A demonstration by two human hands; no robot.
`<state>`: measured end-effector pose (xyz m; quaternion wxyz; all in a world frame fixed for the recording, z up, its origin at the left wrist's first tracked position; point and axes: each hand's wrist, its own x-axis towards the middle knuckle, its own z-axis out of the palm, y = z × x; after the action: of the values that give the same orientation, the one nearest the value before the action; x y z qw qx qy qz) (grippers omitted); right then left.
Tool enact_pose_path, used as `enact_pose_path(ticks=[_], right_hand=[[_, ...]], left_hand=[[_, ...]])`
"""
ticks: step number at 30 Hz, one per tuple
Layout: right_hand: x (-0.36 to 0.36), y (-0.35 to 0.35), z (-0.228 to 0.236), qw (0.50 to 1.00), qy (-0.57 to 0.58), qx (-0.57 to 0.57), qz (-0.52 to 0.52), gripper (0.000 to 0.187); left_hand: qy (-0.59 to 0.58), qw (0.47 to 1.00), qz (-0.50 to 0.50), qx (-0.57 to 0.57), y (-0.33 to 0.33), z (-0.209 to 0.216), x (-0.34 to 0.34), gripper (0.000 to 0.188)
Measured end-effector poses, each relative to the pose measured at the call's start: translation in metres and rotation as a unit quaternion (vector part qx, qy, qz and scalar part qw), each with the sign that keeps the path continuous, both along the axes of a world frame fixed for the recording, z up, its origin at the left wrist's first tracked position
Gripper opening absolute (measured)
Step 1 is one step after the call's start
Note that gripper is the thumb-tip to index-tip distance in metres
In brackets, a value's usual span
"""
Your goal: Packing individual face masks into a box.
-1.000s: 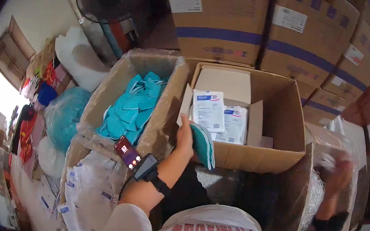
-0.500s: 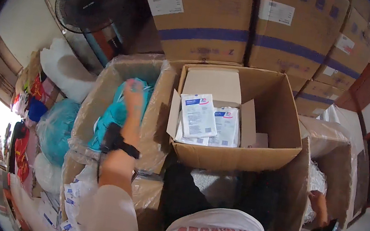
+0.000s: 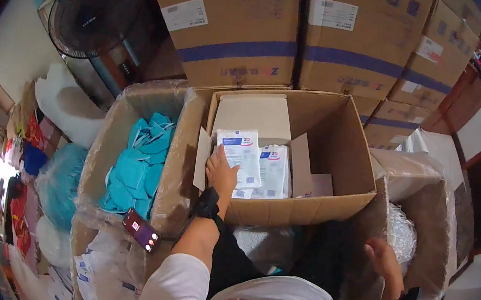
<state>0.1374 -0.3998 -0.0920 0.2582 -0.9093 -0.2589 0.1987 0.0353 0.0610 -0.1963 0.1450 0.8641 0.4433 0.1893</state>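
My left hand [image 3: 222,173] is open over the left side of a white packet [image 3: 241,156] with blue and pink print, fingers stretched along its edge. That packet leans on another white packet [image 3: 274,173] inside a small open carton [image 3: 252,113], which stands in a large brown cardboard box [image 3: 299,208]. My right hand [image 3: 384,258] is open, with no object visible in it, next to a bundle of clear crinkled plastic [image 3: 401,237] in the right-hand box [image 3: 427,206]. Teal folded fabric pieces [image 3: 136,166], which look like masks, fill the plastic-lined box [image 3: 181,160] on the left.
A lit phone [image 3: 141,230] lies at the near edge of the left box, above a plastic-lined box with more packets [image 3: 84,272]. Tall stacked cartons [image 3: 226,27] stand behind. A black fan [image 3: 84,23] and a bag of teal pieces [image 3: 60,184] are at the left.
My left hand has moved from the teal pieces right to the white packet. My right hand has come up and left from the plastic bundle. The phone is now uncovered; the view has shifted slightly.
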Motion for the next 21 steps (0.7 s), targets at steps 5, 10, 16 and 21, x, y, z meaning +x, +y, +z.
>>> enact_pose_path(ticks=[5,10,16,21], right_hand=[[-0.007,0.043,0.002,0.995,0.002,0.045,0.088,0.020],[-0.004,0.096,-0.006,0.984,0.049,0.097,0.144,0.024],[-0.017,0.181,-0.001,0.929,0.161,0.312,0.115,0.038],[-0.041,0.235,0.038,0.858,0.269,0.419,0.126,0.037]], left_hand=[[-0.195,0.975,-0.023,-0.107,0.013,0.005,0.001,0.048],[-0.380,0.852,-0.091,-0.348,0.051,-0.003,-0.003,0.024],[-0.539,0.582,-0.094,-0.602,0.022,0.070,-0.019,0.028],[-0.572,0.552,-0.108,-0.597,-0.031,0.095,-0.034,0.032]])
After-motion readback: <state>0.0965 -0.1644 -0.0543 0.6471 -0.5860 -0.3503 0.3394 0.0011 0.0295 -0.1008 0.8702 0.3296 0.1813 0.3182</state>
